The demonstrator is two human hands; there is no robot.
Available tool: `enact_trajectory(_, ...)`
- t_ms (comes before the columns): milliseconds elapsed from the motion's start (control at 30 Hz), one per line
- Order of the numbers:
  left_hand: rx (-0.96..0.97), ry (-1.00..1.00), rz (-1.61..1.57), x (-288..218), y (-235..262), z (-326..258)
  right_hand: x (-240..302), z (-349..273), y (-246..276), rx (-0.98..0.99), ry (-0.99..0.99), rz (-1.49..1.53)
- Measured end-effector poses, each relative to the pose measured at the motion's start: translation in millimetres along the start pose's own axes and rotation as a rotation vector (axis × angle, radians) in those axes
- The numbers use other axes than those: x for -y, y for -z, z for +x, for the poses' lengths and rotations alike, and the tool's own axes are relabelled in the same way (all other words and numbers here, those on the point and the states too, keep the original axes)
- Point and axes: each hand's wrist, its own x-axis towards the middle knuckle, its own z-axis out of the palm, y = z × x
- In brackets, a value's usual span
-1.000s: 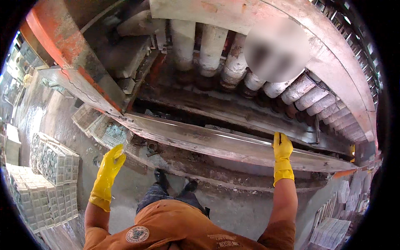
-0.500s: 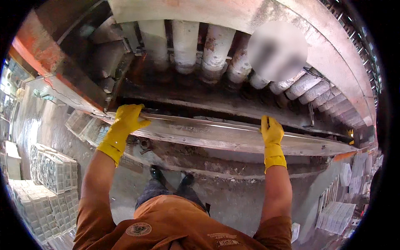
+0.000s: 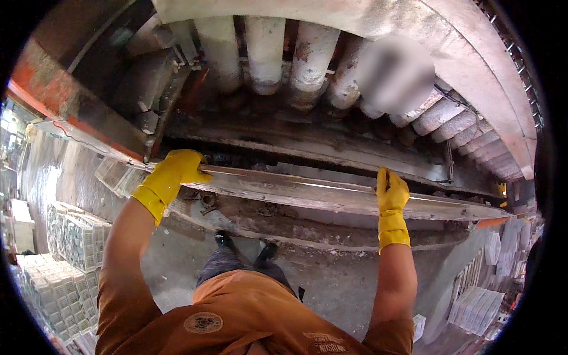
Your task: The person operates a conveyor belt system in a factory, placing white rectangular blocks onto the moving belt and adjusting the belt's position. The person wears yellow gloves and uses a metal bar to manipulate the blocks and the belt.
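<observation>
A long, worn, pale board point(image 3: 296, 188) stretches across the front of a big machine, with a dark gap behind its upper edge. My left hand point(image 3: 176, 168), in a yellow rubber glove, is curled over that edge near the left end. Farther right, my right hand point(image 3: 391, 189), in a matching glove, has its fingers folded over the same edge. Both sets of fingertips are partly hidden behind the board.
Behind the gap stands a row of thick pale rollers point(image 3: 264, 56) under a curved beam point(image 3: 331, 8). A bit of yellow point(image 3: 503, 192) shows at the board's far right end. White crates point(image 3: 77, 231) are stacked left, more crates point(image 3: 478, 309) right. A blurred disc hides part of the rollers.
My hands keep their hold on the board's edge. My left elbow sits slightly farther out to the left, and the view has shifted a little.
</observation>
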Motion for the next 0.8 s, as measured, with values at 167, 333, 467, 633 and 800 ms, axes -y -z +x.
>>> enact_trajectory(167, 0.027, -0.099, -0.134, -2.7, -6.3, -12.6, -3.3, -19.9, 19.9, 0.168, -0.001, 0.047)
enact_trajectory(333, -0.027, -0.219, -0.231, -6.4, -8.3, -27.3, -8.8, -39.8, 21.5, 0.119, 0.053, -0.065)
enact_trajectory(467, -0.198, -0.334, -0.673, -7.5, -16.5, -11.7, -12.7, -53.2, 28.3, 0.153, 0.049, -0.090)
enact_trajectory(633, -0.226, -0.394, -0.242, 5.5, -45.9, 61.3, -9.2, -65.4, 36.9, 0.171, 0.057, -0.124)
enact_trajectory(800, -0.213, -0.170, -0.054, 42.7, -62.4, 146.8, -6.6, -76.5, 46.2, 0.232, -0.014, -0.156)
